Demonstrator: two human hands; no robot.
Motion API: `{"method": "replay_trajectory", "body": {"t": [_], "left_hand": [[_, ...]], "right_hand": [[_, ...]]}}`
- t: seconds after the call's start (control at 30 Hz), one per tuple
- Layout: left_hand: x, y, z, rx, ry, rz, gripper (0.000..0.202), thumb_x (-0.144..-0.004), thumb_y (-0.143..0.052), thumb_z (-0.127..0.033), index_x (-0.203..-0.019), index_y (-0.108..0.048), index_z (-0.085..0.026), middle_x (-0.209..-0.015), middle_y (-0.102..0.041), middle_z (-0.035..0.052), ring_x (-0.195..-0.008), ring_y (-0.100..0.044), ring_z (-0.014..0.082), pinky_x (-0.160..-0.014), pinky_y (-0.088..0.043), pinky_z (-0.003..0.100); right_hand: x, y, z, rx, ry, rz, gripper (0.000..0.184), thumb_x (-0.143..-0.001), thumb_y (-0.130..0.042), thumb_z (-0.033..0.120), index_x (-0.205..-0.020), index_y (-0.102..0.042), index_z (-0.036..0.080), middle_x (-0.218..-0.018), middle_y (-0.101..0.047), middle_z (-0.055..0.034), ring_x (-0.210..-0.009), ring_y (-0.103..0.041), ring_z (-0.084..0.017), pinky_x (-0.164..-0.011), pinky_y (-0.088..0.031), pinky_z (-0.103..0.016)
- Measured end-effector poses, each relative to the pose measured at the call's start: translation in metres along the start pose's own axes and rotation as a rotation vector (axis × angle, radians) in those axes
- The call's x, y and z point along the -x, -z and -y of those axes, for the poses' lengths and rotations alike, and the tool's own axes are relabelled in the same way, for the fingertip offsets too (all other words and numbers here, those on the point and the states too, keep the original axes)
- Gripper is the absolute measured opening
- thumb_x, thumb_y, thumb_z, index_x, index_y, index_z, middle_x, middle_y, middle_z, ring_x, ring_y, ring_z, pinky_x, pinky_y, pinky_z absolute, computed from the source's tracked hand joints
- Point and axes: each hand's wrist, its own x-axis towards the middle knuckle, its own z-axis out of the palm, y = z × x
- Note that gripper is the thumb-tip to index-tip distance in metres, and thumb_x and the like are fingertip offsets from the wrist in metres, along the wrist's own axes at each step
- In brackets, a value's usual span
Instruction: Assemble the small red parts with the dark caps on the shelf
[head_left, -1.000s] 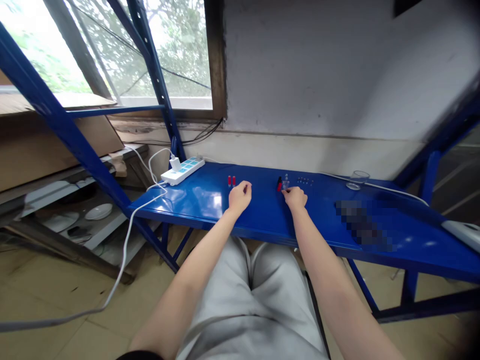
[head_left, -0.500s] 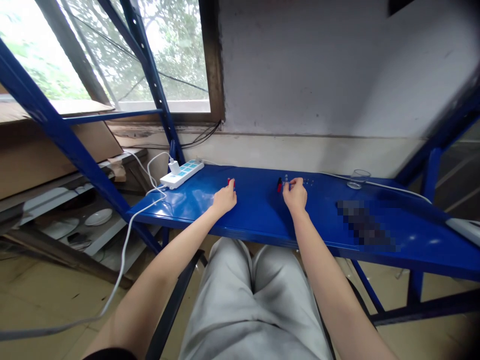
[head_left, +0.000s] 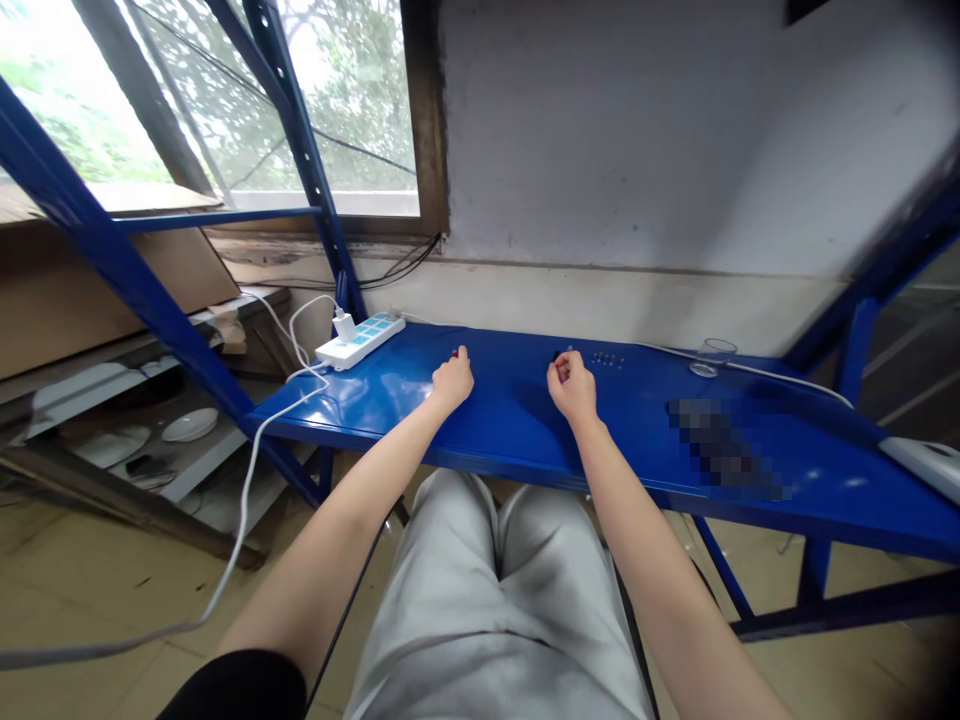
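Both my hands rest on the blue metal shelf [head_left: 517,430] in front of me. My left hand [head_left: 453,380] is curled over the small red pieces, of which only a red tip [head_left: 454,353] shows at its fingertips. My right hand [head_left: 572,383] is closed in a loose fist over the small dark and clear pieces near the middle; what it holds is hidden. A row of small dark dots [head_left: 608,358] lies just right of that hand.
A white power strip [head_left: 360,341] with a plugged charger and white cable lies at the shelf's left back corner. A clear glass [head_left: 713,356] and a white cable sit at the right back. Blue rack posts frame the window; plates lie on a low shelf at left.
My left hand moved left onto the red pieces and closed over them. My right hand drew slightly left and curled shut over the small pieces near the middle.
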Motion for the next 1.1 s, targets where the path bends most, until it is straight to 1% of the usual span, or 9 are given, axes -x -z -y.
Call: {"method": "replay_trajectory", "body": {"t": [0.13,0.2,0.27,0.33,0.43,0.53,0.73,0.93,1.1], "left_hand": [[-0.005,-0.002,-0.001,0.04,-0.041,0.002,0.034,-0.088,-0.03,-0.017,-0.118,-0.047,-0.014,-0.098,-0.061,0.0196,-0.094,-0.061,0.0281,-0.081,-0.043,0.038],[-0.007,-0.004,-0.004,0.122,-0.071,-0.019,0.027,-0.087,-0.036,-0.017,-0.107,-0.054,-0.016,-0.097,-0.062,0.0166,-0.091,-0.062,0.0254,-0.08,-0.043,0.036],[-0.01,-0.006,-0.01,0.3,-0.088,-0.033,0.019,-0.085,-0.042,-0.019,-0.096,-0.058,-0.016,-0.091,-0.064,0.0124,-0.085,-0.062,0.0211,-0.077,-0.044,0.032],[-0.011,-0.009,-0.017,0.574,-0.071,-0.025,0.016,-0.085,-0.045,-0.021,-0.091,-0.059,-0.016,-0.083,-0.066,0.0089,-0.071,-0.061,0.0154,-0.069,-0.046,0.027],[-0.008,-0.016,-0.027,0.974,-0.009,0.002,0.02,-0.086,-0.043,-0.026,-0.095,-0.056,-0.013,-0.084,-0.066,0.0081,-0.049,-0.052,0.0075,-0.053,-0.043,0.021],[-0.001,-0.022,-0.031,1.166,0.018,0.03,0.024,-0.085,-0.046,-0.03,-0.098,-0.055,-0.012,-0.088,-0.067,0.01,-0.044,-0.05,0.0048,-0.045,-0.037,0.018],[0.013,-0.022,-0.03,1.297,0.005,0.145,0.026,-0.084,-0.05,-0.03,-0.102,-0.053,-0.011,-0.093,-0.068,0.013,-0.046,-0.055,0.0052,-0.038,-0.027,0.015],[0.021,-0.014,-0.033,1.352,-0.066,0.296,0.028,-0.083,-0.052,-0.03,-0.102,-0.053,-0.01,-0.097,-0.067,0.0148,-0.048,-0.058,0.0068,-0.039,-0.029,0.016],[0.023,-0.011,-0.033,1.358,-0.091,0.345,0.034,-0.081,-0.056,-0.036,-0.104,-0.054,-0.011,-0.097,-0.067,0.015,-0.05,-0.06,0.0074,-0.041,-0.031,0.016]], "right_hand": [[0.0,-0.001,0.0,-0.015,0.026,-0.011,0.01,-0.082,-0.038,0.029,-0.086,-0.043,0.022,-0.057,-0.043,0.0033,-0.055,-0.045,-0.013,-0.058,-0.034,-0.023],[0.0,-0.002,0.0,-0.014,0.025,-0.007,0.01,-0.082,-0.038,0.029,-0.086,-0.044,0.022,-0.058,-0.043,0.0031,-0.055,-0.044,-0.013,-0.058,-0.035,-0.023],[0.001,-0.003,0.0,-0.016,0.021,0.007,0.011,-0.082,-0.038,0.03,-0.087,-0.044,0.022,-0.059,-0.044,0.0029,-0.055,-0.045,-0.013,-0.059,-0.036,-0.023],[0.001,-0.004,0.001,-0.031,0.031,0.024,0.012,-0.083,-0.037,0.031,-0.088,-0.043,0.022,-0.059,-0.045,0.0028,-0.054,-0.045,-0.013,-0.06,-0.037,-0.023],[0.002,-0.005,0.003,-0.064,0.056,0.058,0.013,-0.083,-0.037,0.031,-0.09,-0.044,0.022,-0.06,-0.047,0.0023,-0.055,-0.047,-0.013,-0.061,-0.038,-0.023],[0.003,-0.006,0.005,-0.071,0.057,0.09,0.017,-0.083,-0.036,0.032,-0.093,-0.045,0.021,-0.061,-0.049,0.0013,-0.056,-0.049,-0.013,-0.062,-0.039,-0.023],[0.003,-0.011,0.004,-0.124,0.127,0.135,0.021,-0.083,-0.037,0.03,-0.099,-0.048,0.02,-0.065,-0.054,0.0005,-0.058,-0.05,-0.013,-0.064,-0.039,-0.022],[0.003,-0.014,0.007,-0.094,0.103,0.227,0.025,-0.087,-0.036,0.035,-0.099,-0.051,0.019,-0.071,-0.059,-0.0025,-0.065,-0.055,-0.015,-0.067,-0.04,-0.023],[0.003,-0.014,0.01,-0.117,0.155,0.195,0.033,-0.091,-0.03,0.041,-0.093,-0.055,0.02,-0.083,-0.062,-0.0056,-0.075,-0.057,-0.016,-0.07,-0.039,-0.023]]}}
